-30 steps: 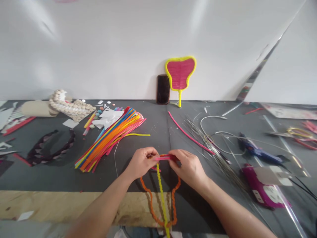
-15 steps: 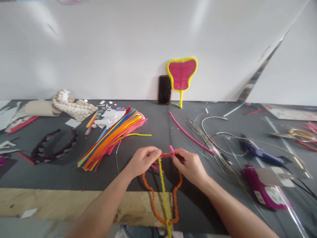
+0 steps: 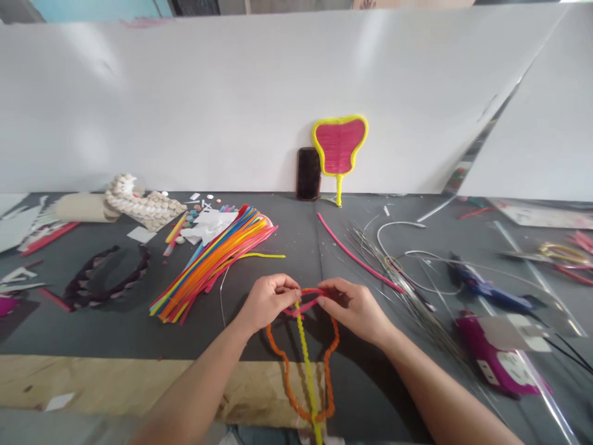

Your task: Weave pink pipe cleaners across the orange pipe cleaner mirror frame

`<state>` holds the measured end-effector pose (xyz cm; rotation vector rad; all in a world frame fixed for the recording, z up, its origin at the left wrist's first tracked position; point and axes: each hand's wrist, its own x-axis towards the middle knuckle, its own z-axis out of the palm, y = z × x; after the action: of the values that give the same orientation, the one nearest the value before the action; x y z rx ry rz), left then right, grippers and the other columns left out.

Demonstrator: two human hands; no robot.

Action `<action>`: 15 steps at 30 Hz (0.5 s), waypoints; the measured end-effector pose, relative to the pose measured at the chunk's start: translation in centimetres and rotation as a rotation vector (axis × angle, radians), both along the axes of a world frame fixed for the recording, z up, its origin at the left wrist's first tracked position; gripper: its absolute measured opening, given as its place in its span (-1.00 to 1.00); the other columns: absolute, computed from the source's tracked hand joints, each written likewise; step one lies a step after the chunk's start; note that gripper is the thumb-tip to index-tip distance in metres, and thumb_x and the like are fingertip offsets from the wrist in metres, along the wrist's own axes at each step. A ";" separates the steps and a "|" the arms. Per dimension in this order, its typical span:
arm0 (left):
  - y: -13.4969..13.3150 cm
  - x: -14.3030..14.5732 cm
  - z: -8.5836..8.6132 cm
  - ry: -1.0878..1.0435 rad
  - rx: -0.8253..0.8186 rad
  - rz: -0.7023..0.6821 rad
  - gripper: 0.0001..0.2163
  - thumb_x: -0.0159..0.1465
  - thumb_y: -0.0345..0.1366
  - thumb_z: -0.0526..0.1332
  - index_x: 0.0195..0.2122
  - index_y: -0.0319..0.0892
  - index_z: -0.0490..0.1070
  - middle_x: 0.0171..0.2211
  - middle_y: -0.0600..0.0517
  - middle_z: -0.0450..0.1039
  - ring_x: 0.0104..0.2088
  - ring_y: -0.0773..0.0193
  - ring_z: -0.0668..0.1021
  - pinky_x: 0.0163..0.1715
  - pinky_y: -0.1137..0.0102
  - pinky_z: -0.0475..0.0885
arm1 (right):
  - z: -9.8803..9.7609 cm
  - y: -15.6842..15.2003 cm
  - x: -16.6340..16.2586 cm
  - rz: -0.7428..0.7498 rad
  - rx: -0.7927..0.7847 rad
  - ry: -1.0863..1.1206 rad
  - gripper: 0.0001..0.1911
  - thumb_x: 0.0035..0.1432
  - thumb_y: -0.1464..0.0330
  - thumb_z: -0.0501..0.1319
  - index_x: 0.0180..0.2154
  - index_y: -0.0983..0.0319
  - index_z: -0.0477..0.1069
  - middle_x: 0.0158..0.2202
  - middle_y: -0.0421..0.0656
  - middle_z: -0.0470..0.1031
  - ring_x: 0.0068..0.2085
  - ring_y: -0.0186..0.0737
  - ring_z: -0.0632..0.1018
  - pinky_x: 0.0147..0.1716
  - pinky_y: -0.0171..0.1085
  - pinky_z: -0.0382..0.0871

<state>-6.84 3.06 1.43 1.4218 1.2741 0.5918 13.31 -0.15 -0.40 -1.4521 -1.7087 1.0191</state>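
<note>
Twisted orange pipe cleaner forms a loop-shaped frame (image 3: 330, 364) in front of me, and a yellow twisted pipe cleaner (image 3: 306, 358) runs down its middle. My left hand (image 3: 272, 301) pinches the top of the frame, where the yellow strand meets the orange rim. A pink pipe cleaner (image 3: 308, 306) crosses there. My right hand (image 3: 356, 306) is closed on the pink pipe cleaner at the frame's upper right, fingertips together. Parts of the orange rim are hidden behind both hands.
A pile of coloured pipe cleaners (image 3: 217, 259) lies left, beside a dark braided headband (image 3: 86, 287). Loose wires (image 3: 412, 309), a blue glue gun (image 3: 486, 284), a magenta power strip (image 3: 503, 358) and scissors (image 3: 551, 253) lie right. A yellow-rimmed pink fan (image 3: 341, 145) and phone (image 3: 308, 174) lean behind.
The pink pipe cleaner's end, which stuck up by my right fingers, is now pulled down across the yellow strand. My right hand has shifted slightly. The camera view has tilted up a little.
</note>
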 end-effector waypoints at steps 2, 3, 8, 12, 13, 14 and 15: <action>0.3 -0.2 0.0 -0.048 -0.018 0.031 -0.86 0.06 -0.23 0.26 -0.45 -0.21 0.46 -0.59 0.09 0.46 -0.55 0.35 0.46 -0.50 0.49 0.32 | -0.1 0.4 0.3 -0.033 -0.064 0.130 -0.70 0.09 0.18 0.20 -0.21 0.23 0.47 -0.37 -0.15 0.54 -0.38 -0.28 0.52 -0.39 -0.34 0.42; 0.5 -0.3 -0.1 -0.075 -0.029 0.043 -0.86 0.06 -0.23 0.26 -0.45 -0.21 0.46 -0.59 0.10 0.45 -0.54 0.36 0.45 -0.49 0.49 0.31 | -0.2 0.7 0.5 -0.071 -0.087 0.200 -0.68 0.10 0.15 0.19 -0.22 0.24 0.46 -0.36 -0.13 0.54 -0.38 -0.27 0.53 -0.39 -0.33 0.43; 1.1 -0.9 -0.4 -0.173 -0.095 0.090 -0.83 0.02 -0.22 0.30 -0.45 -0.22 0.44 -0.58 0.10 0.43 -0.53 0.37 0.45 -0.47 0.48 0.30 | -0.5 1.4 0.7 -0.211 -0.077 0.374 -0.61 0.11 0.07 0.14 -0.31 0.28 0.42 -0.40 -0.12 0.49 -0.52 -0.34 0.46 -0.54 -0.35 0.39; 1.3 -1.2 -0.9 -0.244 -0.145 0.085 -0.78 0.01 -0.20 0.33 -0.39 -0.23 0.44 -0.55 0.10 0.45 -0.51 0.37 0.46 -0.44 0.47 0.31 | -1.1 1.1 0.8 -0.185 0.021 0.178 -0.65 0.18 0.13 0.09 -0.26 0.27 0.44 -0.44 -0.13 0.49 -0.52 -0.32 0.47 -0.51 -0.34 0.38; 1.4 -1.3 -1.0 -0.259 -0.153 0.075 -0.77 0.01 -0.20 0.33 -0.37 -0.23 0.45 -0.54 0.10 0.46 -0.50 0.37 0.47 -0.42 0.48 0.32 | -1.2 1.1 0.8 -0.175 0.051 0.117 -0.67 0.19 0.15 0.08 -0.25 0.27 0.44 -0.45 -0.14 0.50 -0.51 -0.31 0.48 -0.50 -0.34 0.39; 1.4 -1.3 -1.0 -0.269 -0.155 0.064 -0.77 0.02 -0.20 0.33 -0.36 -0.23 0.45 -0.53 0.09 0.47 -0.49 0.37 0.48 -0.41 0.48 0.32 | -1.4 1.0 0.8 -0.165 0.073 0.069 -0.68 0.21 0.16 0.07 -0.24 0.26 0.45 -0.45 -0.14 0.51 -0.51 -0.30 0.49 -0.49 -0.34 0.39; 1.4 -1.3 -1.0 -0.271 -0.150 0.051 -0.77 0.03 -0.20 0.33 -0.35 -0.23 0.45 -0.52 0.09 0.48 -0.48 0.38 0.48 -0.39 0.48 0.32 | -1.5 1.0 0.8 -0.157 0.083 0.037 -0.68 0.21 0.17 0.07 -0.24 0.25 0.45 -0.46 -0.14 0.51 -0.51 -0.30 0.49 -0.49 -0.35 0.39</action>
<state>-8.18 4.45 0.39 1.1459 1.1168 0.6842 14.15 0.83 -1.90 -1.4796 -1.5651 0.8755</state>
